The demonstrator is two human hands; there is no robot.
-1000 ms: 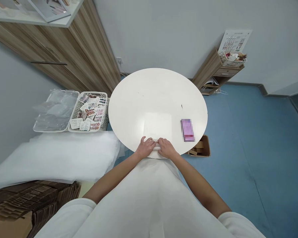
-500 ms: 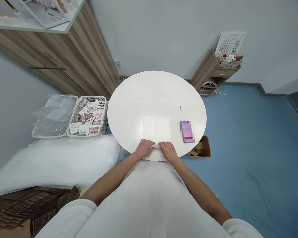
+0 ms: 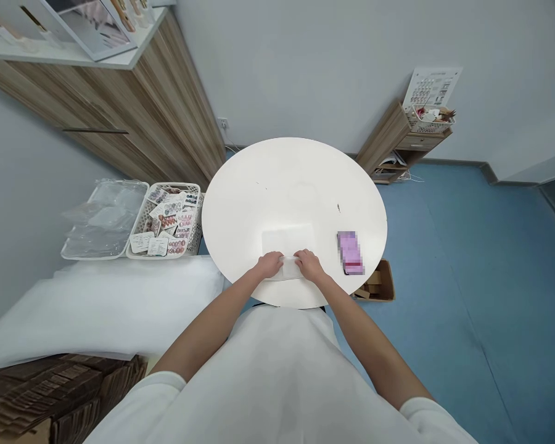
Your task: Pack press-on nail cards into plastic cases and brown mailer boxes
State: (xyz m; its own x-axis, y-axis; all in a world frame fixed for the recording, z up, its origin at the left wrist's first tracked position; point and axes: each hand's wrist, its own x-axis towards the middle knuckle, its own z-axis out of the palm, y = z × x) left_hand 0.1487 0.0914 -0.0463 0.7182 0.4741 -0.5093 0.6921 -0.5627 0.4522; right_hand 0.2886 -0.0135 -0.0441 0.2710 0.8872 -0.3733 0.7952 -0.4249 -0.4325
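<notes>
A thin, translucent white sheet (image 3: 288, 237) lies flat near the front edge of the round white table (image 3: 296, 172). Its near part is folded or rolled over into a band between my two hands; what is inside the fold, if anything, is hidden. My left hand (image 3: 271, 264) grips the left side of that band, fingers curled and thumb inward. Opposite it, my right hand (image 3: 309, 265) holds the right side in the same way, a small gap apart. To the right of my right hand lies a purple, pixelated phone-like object (image 3: 351, 253).
Left of the table are a white basket (image 3: 197, 231) of carded items and a tray of clear plastic bags (image 3: 104, 213). A stack of white sheets (image 3: 120, 305) lies below them. A cardboard box (image 3: 386, 280) stands on the floor at right, wooden cabinets (image 3: 176, 92) behind.
Both hands have moved slightly forward, away from the table's front edge, with the folded band of the sheet. The sheet's flat part beyond them looks shorter. The camera view shifted a little.
</notes>
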